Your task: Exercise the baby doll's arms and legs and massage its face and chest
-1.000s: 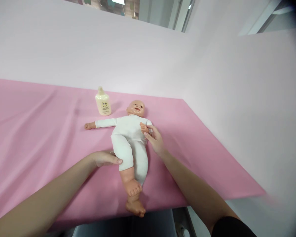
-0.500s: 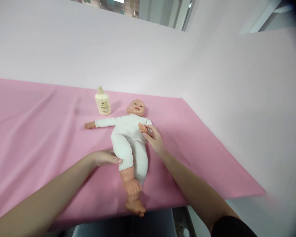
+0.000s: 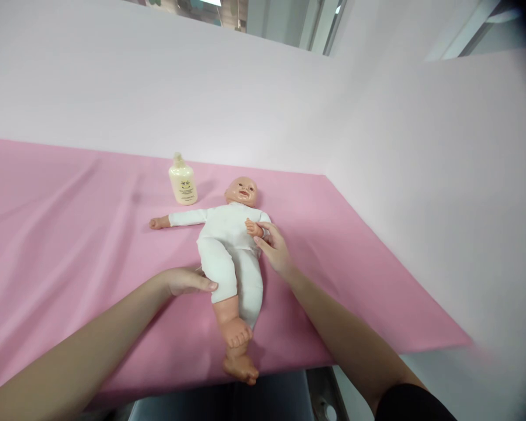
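Note:
A baby doll [image 3: 228, 245] in a white bodysuit lies on its back on a pink cloth [image 3: 70, 234], head away from me, bare feet at the near edge. My right hand [image 3: 275, 250] grips the doll's forearm, which is folded across its chest. My left hand [image 3: 186, 280] lies flat on the cloth with its fingertips against the doll's thigh. The doll's other arm stretches out to the left.
A cream lotion bottle [image 3: 183, 181] stands on the cloth just left of the doll's head. White partition walls rise behind and along the right. The cloth's near edge hangs over a grey floor below.
My right hand with the doll's arm has shifted very slightly left over the chest. The left hand has stayed where it was.

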The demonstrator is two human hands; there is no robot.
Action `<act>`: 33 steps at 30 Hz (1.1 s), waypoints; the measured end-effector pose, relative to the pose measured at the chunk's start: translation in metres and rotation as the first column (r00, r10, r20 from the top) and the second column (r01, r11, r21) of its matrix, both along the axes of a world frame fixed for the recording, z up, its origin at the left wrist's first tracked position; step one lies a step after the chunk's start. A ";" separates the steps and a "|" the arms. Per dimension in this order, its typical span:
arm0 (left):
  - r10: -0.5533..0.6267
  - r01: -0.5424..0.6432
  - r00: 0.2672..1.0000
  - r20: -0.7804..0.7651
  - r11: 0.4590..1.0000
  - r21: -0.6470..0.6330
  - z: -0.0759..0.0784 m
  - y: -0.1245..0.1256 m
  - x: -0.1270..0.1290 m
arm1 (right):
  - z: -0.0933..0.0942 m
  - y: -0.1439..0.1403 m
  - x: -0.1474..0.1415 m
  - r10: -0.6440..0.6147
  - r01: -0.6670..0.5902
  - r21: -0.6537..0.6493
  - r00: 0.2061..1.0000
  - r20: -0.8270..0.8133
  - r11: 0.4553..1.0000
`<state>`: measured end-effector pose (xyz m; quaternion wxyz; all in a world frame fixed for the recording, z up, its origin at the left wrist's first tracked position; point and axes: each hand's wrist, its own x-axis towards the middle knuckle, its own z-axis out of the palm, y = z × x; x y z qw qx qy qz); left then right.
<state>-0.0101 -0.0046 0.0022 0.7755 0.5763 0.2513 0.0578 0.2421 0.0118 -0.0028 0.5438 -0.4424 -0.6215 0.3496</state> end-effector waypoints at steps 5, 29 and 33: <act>0.007 -0.007 1.000 0.001 1.000 -0.010 -0.001 0.001 0.000 | 0.000 -0.001 0.000 -0.007 0.007 0.001 1.000 0.011 1.000; 0.021 -0.022 0.999 -0.034 1.000 -0.014 0.005 -0.002 0.003 | 0.005 -0.005 -0.002 -0.024 0.025 -0.005 0.999 0.048 1.000; 0.015 -0.015 0.999 -0.035 1.000 -0.009 0.005 -0.001 0.003 | 0.006 -0.006 -0.002 -0.021 0.021 -0.007 0.998 0.056 1.000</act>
